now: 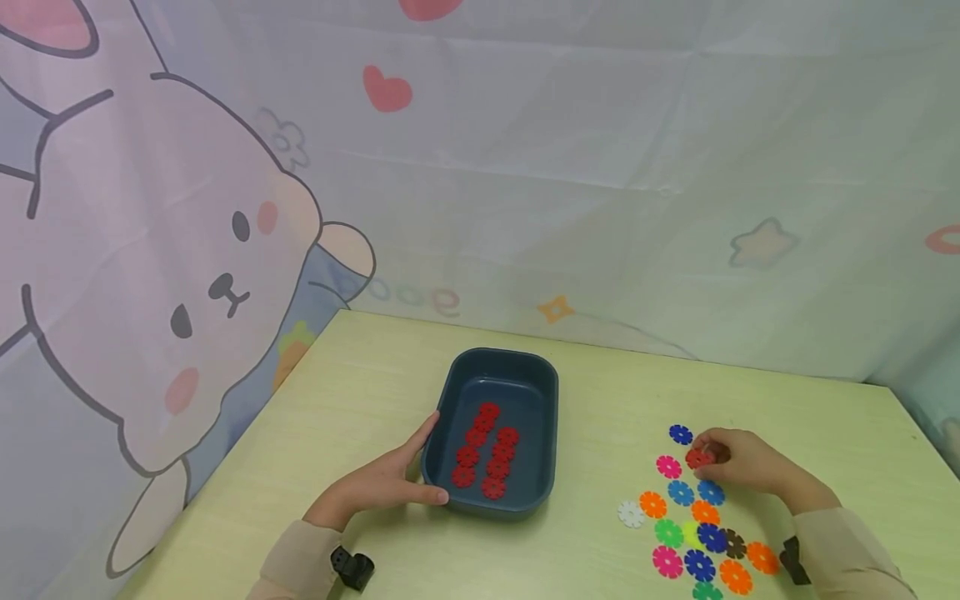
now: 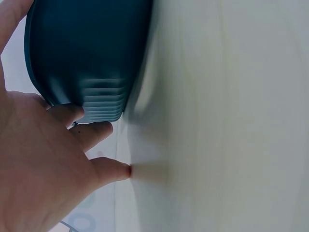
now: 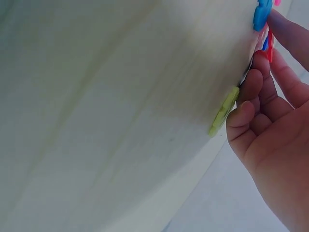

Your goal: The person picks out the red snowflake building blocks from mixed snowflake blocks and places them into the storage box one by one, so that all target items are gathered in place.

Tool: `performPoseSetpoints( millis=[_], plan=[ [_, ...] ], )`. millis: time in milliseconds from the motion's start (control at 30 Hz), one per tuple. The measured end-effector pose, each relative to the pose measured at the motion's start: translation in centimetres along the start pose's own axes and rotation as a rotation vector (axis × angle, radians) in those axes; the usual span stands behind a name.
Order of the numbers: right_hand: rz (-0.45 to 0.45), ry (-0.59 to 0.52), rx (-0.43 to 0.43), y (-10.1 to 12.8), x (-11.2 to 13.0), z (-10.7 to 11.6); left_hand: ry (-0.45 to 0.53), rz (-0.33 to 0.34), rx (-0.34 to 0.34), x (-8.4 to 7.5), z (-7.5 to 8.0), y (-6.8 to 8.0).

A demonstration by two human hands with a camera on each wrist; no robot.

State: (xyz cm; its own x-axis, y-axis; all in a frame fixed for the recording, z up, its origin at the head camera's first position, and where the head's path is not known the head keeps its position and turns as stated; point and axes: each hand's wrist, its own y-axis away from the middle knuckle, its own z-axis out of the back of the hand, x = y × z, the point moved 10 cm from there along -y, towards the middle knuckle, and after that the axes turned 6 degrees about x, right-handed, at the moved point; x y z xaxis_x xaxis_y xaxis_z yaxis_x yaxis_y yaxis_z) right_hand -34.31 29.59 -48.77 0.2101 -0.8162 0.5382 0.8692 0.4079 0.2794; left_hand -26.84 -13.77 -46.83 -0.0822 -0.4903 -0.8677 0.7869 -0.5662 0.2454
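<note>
A dark blue rectangular tray [image 1: 536, 492] stands on the table with two overlapping rows of red snowflake discs [image 1: 497, 468] inside. My left hand [image 1: 386, 482] rests against its near left corner, thumb at the near end and fingers extended along the left side. In the left wrist view those spread fingers [image 2: 96, 135] look fairly straight beside the tray's wall [image 2: 91, 53]. On the right, my right hand [image 1: 738, 458] pinches a red snowflake disc [image 1: 699, 458] between thumb and fingers. Its other fingers are curled in the right wrist view, where the red disc [image 3: 270, 47] is partly hidden.
Loose snowflake discs in several colours lie around and below my right hand, among them a white one [image 1: 631, 514], a pink one [image 1: 667, 562] and an orange one [image 1: 736, 576]. A printed cloth [image 1: 600, 167] hangs behind the table [image 1: 390, 358].
</note>
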Motion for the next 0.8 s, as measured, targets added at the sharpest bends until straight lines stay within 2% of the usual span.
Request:
performPoseSetpoints(
  millis=[500,633,800],
  plan=[
    [-0.013,0.032,-0.023,-0.1,0.5,0.3,-0.007,-0.01,-0.001,0.1,0.1,0.0],
    [0.027,0.031,-0.038,-0.3,1.7,0.6,-0.006,-0.009,-0.001,0.1,0.2,0.0],
    [0.108,0.033,-0.063,-0.5,4.6,1.5,0.002,-0.012,0.002,0.0,0.1,0.0]
  ],
)
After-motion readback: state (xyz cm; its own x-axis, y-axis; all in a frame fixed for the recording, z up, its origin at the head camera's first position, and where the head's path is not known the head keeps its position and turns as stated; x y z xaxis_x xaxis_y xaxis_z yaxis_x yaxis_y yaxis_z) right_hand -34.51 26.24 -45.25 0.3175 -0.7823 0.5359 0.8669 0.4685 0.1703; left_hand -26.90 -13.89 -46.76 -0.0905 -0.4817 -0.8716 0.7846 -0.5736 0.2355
